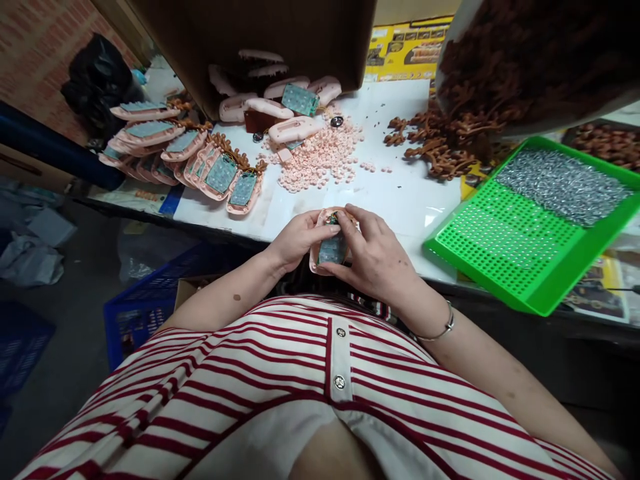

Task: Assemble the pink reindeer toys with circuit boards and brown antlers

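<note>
the pink shell [313, 261], with a circuit board [331, 248] in it, is held up at the near edge of the white table [395, 220], in front of the striped shirt [280, 347]. the left hand [299, 241] pinches its 9 o'clock side, thumb laid over the board; the right hand [377, 257] clasps the other side, index finger bent down by the wires [333, 217] at the top, thumb low.

from the shell, bare tabletop opens between 12 and 2 o'clock. a heap of pink rings [320, 163] bounds it at 12, brown pieces [443, 150] at 2, and the green basket [500, 247] at 3, jutting past the near edge. filled shells [220, 175] crowd 10 o'clock, and the cardboard box [300, 27] stands towards 11.

the left fingers behind the shell are hidden, and the right hand covers part of the board. the box and the clear bag [480, 60] at 1 o'clock are cut off by the top border; the box's inside is dark.
</note>
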Tool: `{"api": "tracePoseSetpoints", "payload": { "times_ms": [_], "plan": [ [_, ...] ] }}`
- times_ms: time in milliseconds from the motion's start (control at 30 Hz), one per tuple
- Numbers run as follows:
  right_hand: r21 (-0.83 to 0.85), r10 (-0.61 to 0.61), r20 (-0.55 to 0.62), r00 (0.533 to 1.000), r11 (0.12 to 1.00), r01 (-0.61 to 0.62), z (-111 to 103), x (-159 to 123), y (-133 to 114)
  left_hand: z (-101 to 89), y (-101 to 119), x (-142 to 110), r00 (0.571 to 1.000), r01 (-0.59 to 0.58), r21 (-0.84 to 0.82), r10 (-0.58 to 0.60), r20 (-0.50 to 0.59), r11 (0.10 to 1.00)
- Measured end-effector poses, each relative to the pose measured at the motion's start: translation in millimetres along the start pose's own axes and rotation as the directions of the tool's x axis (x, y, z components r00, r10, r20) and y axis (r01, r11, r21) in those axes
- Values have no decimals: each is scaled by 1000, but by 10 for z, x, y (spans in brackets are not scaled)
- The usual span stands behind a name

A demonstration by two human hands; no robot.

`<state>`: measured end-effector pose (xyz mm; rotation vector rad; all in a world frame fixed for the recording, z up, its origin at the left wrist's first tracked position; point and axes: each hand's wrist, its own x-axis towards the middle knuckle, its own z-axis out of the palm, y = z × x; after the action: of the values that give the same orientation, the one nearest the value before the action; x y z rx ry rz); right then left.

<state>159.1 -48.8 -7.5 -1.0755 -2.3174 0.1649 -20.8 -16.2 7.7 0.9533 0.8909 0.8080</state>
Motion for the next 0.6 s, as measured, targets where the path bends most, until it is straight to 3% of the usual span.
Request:
{"api": "tracePoseSetpoints", "payload": {
  "times_ms": [267, 400, 600],
  "plan": [
    [-35, 47, -101, 994, 998, -50, 22, -21, 57, 170, -43, 30, 997, 35, -207, -47, -56, 978],
    [-12, 103, -98, 990, 994, -104, 53, -32, 70, 231, -89, 91, 996, 10, -178, -25, -83, 984],
    [117, 148, -59, 987, 983, -140, 50, -80, 204, 215, -96, 137, 995, 67, -133, -76, -59, 989]
  ]
}}
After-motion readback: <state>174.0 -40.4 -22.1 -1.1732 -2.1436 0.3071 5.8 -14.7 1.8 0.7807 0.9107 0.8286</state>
